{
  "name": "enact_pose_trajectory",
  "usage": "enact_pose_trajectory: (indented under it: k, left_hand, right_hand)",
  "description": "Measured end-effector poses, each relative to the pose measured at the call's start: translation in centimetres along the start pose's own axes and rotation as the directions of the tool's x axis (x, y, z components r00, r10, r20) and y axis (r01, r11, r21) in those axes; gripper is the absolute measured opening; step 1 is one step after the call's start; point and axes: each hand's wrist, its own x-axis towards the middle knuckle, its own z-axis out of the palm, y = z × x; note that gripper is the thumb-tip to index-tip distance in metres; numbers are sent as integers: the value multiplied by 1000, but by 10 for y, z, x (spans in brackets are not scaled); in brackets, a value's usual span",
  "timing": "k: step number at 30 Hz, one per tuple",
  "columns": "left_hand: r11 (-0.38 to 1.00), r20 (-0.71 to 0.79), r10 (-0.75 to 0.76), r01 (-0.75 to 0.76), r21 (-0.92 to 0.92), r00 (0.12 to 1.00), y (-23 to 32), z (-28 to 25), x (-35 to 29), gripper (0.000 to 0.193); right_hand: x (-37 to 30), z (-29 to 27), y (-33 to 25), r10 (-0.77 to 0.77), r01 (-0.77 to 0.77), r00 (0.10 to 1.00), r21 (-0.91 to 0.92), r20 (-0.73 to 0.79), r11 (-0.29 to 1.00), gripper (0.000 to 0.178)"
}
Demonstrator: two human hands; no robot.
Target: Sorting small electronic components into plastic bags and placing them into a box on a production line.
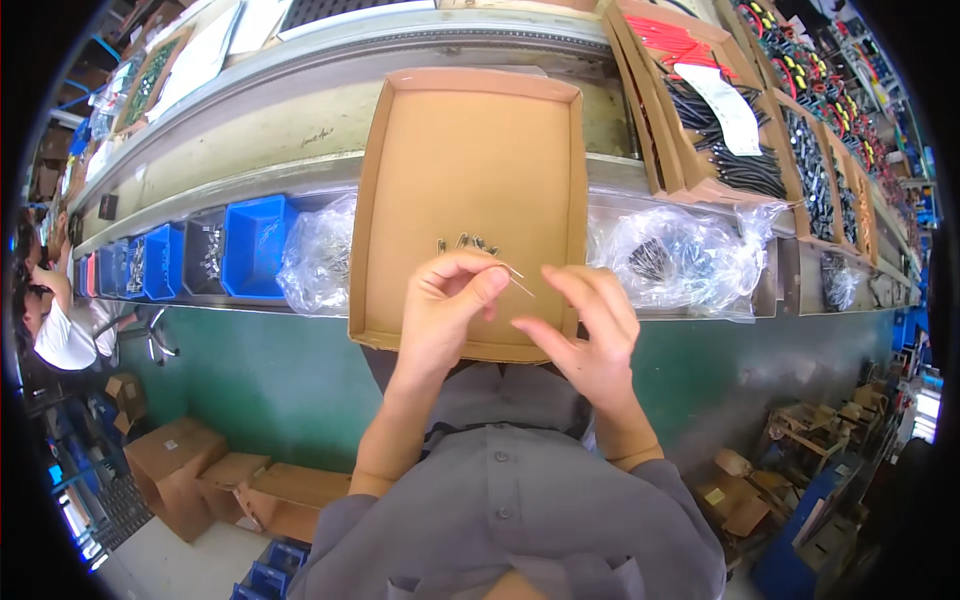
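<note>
Over the near end of a shallow cardboard tray [470, 150], my left hand [447, 305] pinches a small part with two thin wire leads [523, 286] between thumb and forefinger. The leads point right; the rest of the part is hidden by the fingertips. My right hand [598, 335] is just right of the lead tips, thumb and fingers spread, with nothing visible between them. Beyond my left hand, several small metallic pieces [475, 243] lie on the tray floor, too small to tell their kind.
Clear plastic bags flank the tray: one on the left [322, 255], another on the right [685, 258] with dark parts inside. Blue bins [257, 245] line the bench further left. A cardboard box of black and red wires [710, 110] stands far right. Another person [68, 335] is at the far left.
</note>
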Motion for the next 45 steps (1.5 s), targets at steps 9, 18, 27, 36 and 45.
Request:
enact_pose_trajectory:
  k: [9,18,27,36,45]
  left_hand:
    - [998,17,10,-9,-56,1000,-4,5,1,3]
    - [996,13,35,-34,-87,999,-4,11,0,4]
    - [995,40,29,-24,-101,999,-5,11,1,3]
    - [486,-27,124,-37,873,992,18,-15,14,8]
    - [253,2,173,-46,966,985,10,-17,16,12]
  right_hand:
    - [0,17,5,-70,75,990,31,-121,997,23]
    - [0,21,2,53,-24,984,167,-170,986,16]
    - [-3,15,6,12,1,995,121,-103,993,20]
    - [-21,-62,71,489,-558,816,-198,-308,806,11]
    - [-33,-68,121,554,-501,832,-472,-34,725,10]
